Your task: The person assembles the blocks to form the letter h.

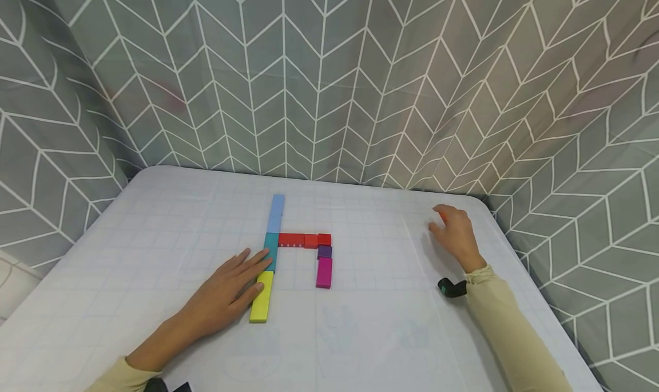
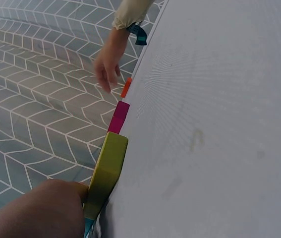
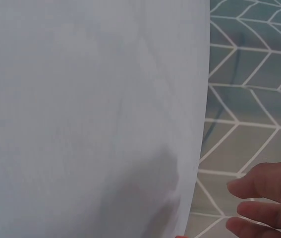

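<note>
My left hand (image 1: pixel 221 295) lies with fingers stretched over the teal strip (image 1: pixel 270 249) and the yellow strip (image 1: pixel 261 306), touching them. A light blue strip (image 1: pixel 276 212) continues that upright line. Red pieces (image 1: pixel 291 240) run right from it, one with white dots; a purple piece (image 1: pixel 325 252) and a magenta piece (image 1: pixel 324 273) hang down from their end. My right hand (image 1: pixel 455 234) is over the table's right side, thumb and fingers apart. In the left wrist view, an orange-red piece (image 2: pixel 126 88) appears close below that hand; whether they touch is unclear.
The white-covered table (image 1: pixel 376 335) has rounded far corners. A grey curtain (image 1: pixel 329 94) with white chevron lines hangs behind it and along the right. A black wrist strap (image 1: pixel 453 288) shows on the right wrist.
</note>
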The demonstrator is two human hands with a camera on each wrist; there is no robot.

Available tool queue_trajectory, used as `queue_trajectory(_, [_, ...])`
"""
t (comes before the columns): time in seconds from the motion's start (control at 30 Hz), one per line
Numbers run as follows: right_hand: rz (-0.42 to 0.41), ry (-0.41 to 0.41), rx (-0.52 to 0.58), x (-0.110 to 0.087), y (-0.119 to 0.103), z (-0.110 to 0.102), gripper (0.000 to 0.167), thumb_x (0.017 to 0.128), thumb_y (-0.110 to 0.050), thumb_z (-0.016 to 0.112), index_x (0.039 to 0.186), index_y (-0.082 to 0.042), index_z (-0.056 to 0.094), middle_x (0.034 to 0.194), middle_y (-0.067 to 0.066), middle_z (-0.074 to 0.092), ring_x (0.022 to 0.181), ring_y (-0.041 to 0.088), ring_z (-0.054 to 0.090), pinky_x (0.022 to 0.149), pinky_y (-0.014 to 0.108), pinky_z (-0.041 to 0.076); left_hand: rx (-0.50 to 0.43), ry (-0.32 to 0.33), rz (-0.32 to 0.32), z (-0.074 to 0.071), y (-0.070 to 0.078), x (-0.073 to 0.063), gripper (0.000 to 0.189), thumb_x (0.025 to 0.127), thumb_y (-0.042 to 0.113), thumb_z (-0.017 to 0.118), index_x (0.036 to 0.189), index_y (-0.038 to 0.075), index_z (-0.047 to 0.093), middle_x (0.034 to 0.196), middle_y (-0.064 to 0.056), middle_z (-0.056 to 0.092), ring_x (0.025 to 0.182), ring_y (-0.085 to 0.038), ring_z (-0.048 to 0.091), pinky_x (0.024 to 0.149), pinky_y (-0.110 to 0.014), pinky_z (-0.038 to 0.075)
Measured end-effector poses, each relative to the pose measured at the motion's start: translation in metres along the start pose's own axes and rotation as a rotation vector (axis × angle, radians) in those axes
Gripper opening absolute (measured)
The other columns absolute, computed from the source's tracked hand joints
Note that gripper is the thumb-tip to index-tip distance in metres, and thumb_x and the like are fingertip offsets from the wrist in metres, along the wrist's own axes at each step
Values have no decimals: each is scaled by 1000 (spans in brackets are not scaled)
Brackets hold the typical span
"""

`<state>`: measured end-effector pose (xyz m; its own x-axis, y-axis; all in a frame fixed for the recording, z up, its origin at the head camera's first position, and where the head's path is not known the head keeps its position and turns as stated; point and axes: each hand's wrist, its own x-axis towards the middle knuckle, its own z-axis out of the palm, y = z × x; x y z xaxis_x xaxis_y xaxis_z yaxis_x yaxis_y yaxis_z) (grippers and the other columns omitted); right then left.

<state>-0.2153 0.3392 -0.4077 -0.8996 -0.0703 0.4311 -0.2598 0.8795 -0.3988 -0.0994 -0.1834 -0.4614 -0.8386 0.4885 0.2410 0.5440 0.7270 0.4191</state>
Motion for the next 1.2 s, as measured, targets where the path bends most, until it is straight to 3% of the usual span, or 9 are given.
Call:
queue_trajectory(0.17, [31, -17, -17, 4, 12, -3, 44, 88, 1, 70, 128, 16, 60, 128, 38, 60, 113, 58, 52, 100, 68, 40, -1, 4, 0, -1, 1, 0, 55, 109, 39, 54, 159, 17, 47, 165, 2, 36, 153, -37, 26, 121, -58, 24])
queue_trajectory(0.57, [121, -171, -47, 9, 38, -1, 53, 90, -1, 60, 139, 17, 50, 146, 44, 40, 123, 63, 46, 107, 67, 37, -7, 5, -2, -1, 2, 0, 55, 108, 37, 55, 158, 16, 48, 165, 1, 36, 153, -38, 26, 121, -59, 23])
queue_trajectory(0.73, [114, -224, -64, 12, 41, 0, 50, 91, 1, 57, 138, 17, 53, 149, 43, 38, 126, 65, 43, 108, 68, 35, -6, 5, -1, -2, 3, 0, 55, 108, 37, 56, 158, 16, 48, 165, 0, 37, 153, -39, 26, 121, -59, 23])
queue_trajectory(1.03, [165, -267, -87, 14, 36, -3, 45, 94, -5, 62, 131, 19, 52, 125, 40, 55, 108, 53, 55, 97, 65, 47, -11, 2, 1, -2, 3, 1, 55, 108, 37, 55, 158, 16, 48, 165, 0, 37, 153, -38, 26, 121, -58, 23])
queue_trajectory(1.2, [160, -283, -87, 15, 38, -3, 47, 96, -8, 64, 132, 19, 52, 121, 38, 57, 105, 50, 55, 95, 63, 48, -9, 1, -3, -1, 2, 0, 55, 108, 38, 54, 158, 17, 47, 166, 2, 36, 153, -37, 25, 121, -58, 23])
